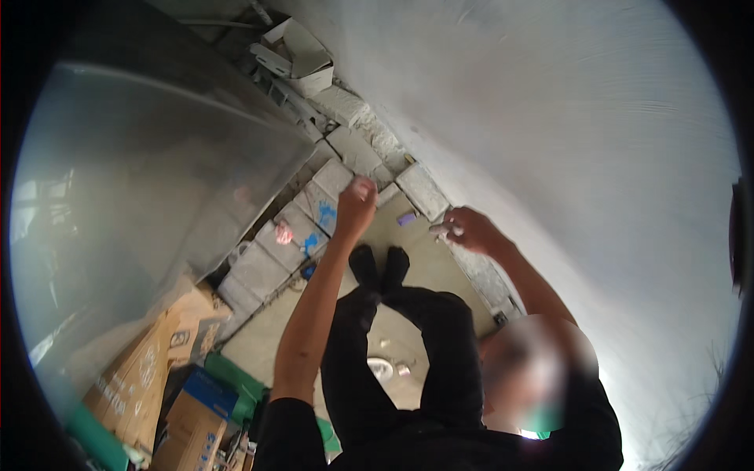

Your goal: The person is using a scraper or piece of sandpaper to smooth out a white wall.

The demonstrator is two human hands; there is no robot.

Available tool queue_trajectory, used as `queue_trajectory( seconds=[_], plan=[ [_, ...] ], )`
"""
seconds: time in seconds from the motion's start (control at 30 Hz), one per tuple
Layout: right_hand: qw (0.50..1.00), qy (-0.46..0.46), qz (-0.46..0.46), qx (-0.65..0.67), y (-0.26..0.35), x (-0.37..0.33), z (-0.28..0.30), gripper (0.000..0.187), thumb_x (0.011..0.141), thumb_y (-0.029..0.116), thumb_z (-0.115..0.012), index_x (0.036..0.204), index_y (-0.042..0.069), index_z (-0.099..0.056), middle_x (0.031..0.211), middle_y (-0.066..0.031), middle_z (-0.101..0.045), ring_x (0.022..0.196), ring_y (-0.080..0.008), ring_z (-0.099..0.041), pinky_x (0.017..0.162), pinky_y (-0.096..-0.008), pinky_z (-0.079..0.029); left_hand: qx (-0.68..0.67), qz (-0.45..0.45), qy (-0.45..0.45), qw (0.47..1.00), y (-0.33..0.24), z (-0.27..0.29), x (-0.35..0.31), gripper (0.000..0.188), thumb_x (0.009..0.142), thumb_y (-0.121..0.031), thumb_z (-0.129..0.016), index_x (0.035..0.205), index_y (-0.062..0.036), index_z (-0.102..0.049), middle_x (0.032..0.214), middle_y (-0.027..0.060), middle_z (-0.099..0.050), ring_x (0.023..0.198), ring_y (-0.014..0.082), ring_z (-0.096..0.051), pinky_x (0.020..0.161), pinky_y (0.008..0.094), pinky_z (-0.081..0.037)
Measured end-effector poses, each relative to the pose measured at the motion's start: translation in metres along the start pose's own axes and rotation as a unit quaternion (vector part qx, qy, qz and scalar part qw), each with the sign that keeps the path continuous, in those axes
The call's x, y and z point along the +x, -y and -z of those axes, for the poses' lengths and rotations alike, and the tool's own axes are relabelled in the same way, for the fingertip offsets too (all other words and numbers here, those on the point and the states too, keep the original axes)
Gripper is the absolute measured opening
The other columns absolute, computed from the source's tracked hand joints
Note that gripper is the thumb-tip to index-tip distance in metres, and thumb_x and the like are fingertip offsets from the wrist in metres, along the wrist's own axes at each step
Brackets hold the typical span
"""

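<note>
My left hand (359, 206) is held out ahead, above the line of grey blocks. Its fingers are curled in and a little blurred, and what they hold, if anything, is hidden. To the right, near the foot of the pale wall (565, 149), my right hand (473, 231) is bent around a small pale grey lump (444, 231) whose kind I cannot make out. Between the hands, a small purple object (406, 218) lies on the floor by the blocks. A crumpled pink-and-white thing (283, 231) sits on the blocks left of my left forearm.
Grey blocks (255, 271) with blue stains run along a large shiny panel (173, 157). An open white box (302, 59) stands at the far end. Cardboard (141, 377) and green items (236, 385) crowd the lower left. A blurred person (522, 373) is close by my right arm.
</note>
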State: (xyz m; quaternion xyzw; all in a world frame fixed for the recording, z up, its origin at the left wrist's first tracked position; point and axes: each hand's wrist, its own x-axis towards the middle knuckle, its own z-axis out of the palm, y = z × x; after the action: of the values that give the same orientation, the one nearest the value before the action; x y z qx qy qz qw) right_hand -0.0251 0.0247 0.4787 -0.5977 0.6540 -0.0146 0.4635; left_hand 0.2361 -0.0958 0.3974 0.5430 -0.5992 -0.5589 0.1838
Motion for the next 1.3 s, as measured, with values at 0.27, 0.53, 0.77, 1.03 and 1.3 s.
queue_trajectory(
  seconds=[0.27,0.53,0.77,1.03,1.3],
  plan=[
    [0.992,0.081,0.081,-0.052,-0.125,0.174,-0.127,0.028,0.082,0.023,-0.066,0.101,0.004,-0.060,0.107,-0.0167,-0.063,0.106,-0.0346,-0.060,0.087,-0.0449,-0.049,0.309,-0.132,0.287,0.897,0.183,-0.080,0.122,0.020,0.088,-0.022,-0.057,0.100,-0.0066,-0.061,0.090,0.0158,-0.068,0.088,0.0377,-0.065,0.078,0.0484,-0.051],
    [0.931,-0.098,0.239,-0.258,-0.109,0.245,-0.099,0.023,0.079,0.013,-0.067,0.100,0.005,-0.061,0.102,-0.0143,-0.064,0.102,-0.0342,-0.062,0.085,-0.0459,-0.051,0.469,-0.121,0.218,0.847,0.233,-0.088,0.253,0.038,0.089,-0.025,-0.054,0.115,0.0011,-0.061,0.115,0.0255,-0.064,0.105,0.0399,-0.063,0.090,0.0472,-0.049],
    [0.889,-0.253,0.220,-0.312,-0.134,0.186,-0.105,0.028,0.078,0.009,-0.068,0.104,0.003,-0.060,0.109,-0.0163,-0.062,0.107,-0.0352,-0.059,0.091,-0.0451,-0.050,0.375,-0.082,0.149,0.912,0.242,-0.140,0.165,0.033,0.089,-0.023,-0.051,0.110,-0.0002,-0.064,0.114,0.0232,-0.065,0.107,0.0384,-0.063,0.092,0.0463,-0.049],
    [0.904,-0.233,0.147,-0.326,-0.181,0.072,-0.184,0.020,0.077,0.008,-0.064,0.096,0.003,-0.062,0.103,-0.0154,-0.064,0.106,-0.0348,-0.060,0.090,-0.0473,-0.050,0.565,-0.116,0.225,0.786,0.226,-0.141,0.046,0.038,0.082,-0.023,-0.059,0.111,0.0018,-0.065,0.118,0.0226,-0.065,0.110,0.0383,-0.062,0.094,0.0446,-0.049],
    [0.852,-0.349,0.198,-0.336,-0.167,-0.050,-0.164,0.015,0.079,0.003,-0.059,0.093,0.000,-0.060,0.100,-0.0178,-0.063,0.101,-0.0380,-0.060,0.085,-0.0492,-0.050,0.565,-0.241,0.166,0.772,0.114,-0.150,-0.046,0.051,0.080,-0.022,-0.066,0.123,0.0034,-0.057,0.120,0.0250,-0.062,0.113,0.0367,-0.060,0.095,0.0462,-0.048]
  ],
)
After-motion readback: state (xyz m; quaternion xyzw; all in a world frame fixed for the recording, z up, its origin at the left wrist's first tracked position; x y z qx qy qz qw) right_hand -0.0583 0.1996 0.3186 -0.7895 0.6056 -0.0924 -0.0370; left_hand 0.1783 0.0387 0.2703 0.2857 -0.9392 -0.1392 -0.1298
